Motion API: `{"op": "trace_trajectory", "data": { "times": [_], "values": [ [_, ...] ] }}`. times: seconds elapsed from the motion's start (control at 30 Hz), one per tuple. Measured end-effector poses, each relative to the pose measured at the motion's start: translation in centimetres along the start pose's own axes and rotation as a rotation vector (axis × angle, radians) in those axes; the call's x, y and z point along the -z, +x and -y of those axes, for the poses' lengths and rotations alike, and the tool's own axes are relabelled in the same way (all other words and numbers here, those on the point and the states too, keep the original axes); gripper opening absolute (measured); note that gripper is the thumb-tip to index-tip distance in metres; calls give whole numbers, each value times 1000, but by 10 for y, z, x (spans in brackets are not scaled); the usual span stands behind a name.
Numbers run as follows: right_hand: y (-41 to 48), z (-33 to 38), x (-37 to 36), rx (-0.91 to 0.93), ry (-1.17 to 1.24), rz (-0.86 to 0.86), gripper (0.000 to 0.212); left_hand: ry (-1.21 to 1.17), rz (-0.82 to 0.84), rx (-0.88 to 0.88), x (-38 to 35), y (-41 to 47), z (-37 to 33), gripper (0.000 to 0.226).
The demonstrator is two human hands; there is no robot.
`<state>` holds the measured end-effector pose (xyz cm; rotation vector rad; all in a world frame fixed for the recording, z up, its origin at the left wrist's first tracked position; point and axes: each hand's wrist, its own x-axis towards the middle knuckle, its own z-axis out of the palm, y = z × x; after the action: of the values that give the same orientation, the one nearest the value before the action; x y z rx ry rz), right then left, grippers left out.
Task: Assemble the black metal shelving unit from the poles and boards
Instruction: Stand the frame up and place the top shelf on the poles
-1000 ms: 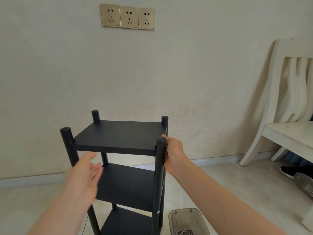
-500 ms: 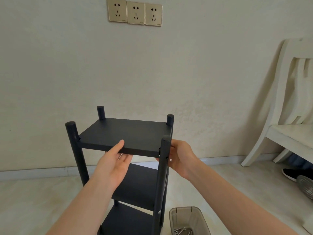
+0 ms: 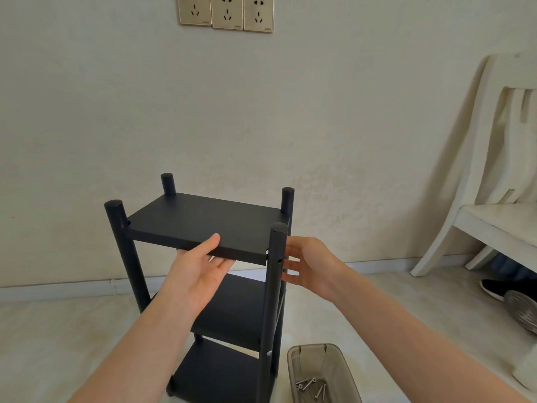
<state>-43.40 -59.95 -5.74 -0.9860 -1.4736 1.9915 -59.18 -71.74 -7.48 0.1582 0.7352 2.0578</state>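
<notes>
The black shelving unit stands upright on the floor in front of the wall, with three boards between four poles. My left hand holds the front edge of the top board, thumb on top and fingers underneath. The near right pole stands just right of that hand; a small hole shows in it at the board's level. My right hand is on the far side of this pole, with straight fingers reaching it just below the top board. The middle board and bottom board lie below, partly hidden by my left forearm.
A clear plastic bin holding several screws sits on the floor right of the unit. A white chair stands at the right with a black shoe beneath it. Wall sockets are above.
My left hand rose from mid-air to the top board's front edge and took hold of it. My right hand let go of the near right pole's top and its fingers straightened beside the pole.
</notes>
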Motion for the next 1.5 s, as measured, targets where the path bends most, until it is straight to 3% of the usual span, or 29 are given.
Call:
{"op": "trace_trajectory", "data": {
  "times": [0.3, 0.73, 0.9, 1.0, 1.1, 1.23, 1.4, 1.5],
  "values": [
    [2, 1, 7, -3, -12, 27, 16, -8, 6, -16, 0, 1, 5, 48],
    [-1, -2, 25, 22, -94, 103, 37, 8, -6, 9, 0, -1, 7, 47],
    [2, 7, 37, 53, -37, -3, 41, 62, -7, 19, 2, -2, 3, 37],
    [8, 8, 45, 111, -186, -23, 57, 93, 2, 49, 3, -4, -3, 30],
    [13, 9, 46, 142, -259, 9, 65, 110, 25, 77, 5, -7, -9, 41],
    [20, 12, 42, 159, -191, -35, 51, 168, 56, 91, 12, -11, -18, 46],
    [21, 13, 46, 127, -173, -82, 62, 239, 113, 61, 22, -11, -32, 45],
    [22, 10, 48, 98, -194, -22, 65, 286, 131, 43, 27, -11, -45, 49]
  ]
}}
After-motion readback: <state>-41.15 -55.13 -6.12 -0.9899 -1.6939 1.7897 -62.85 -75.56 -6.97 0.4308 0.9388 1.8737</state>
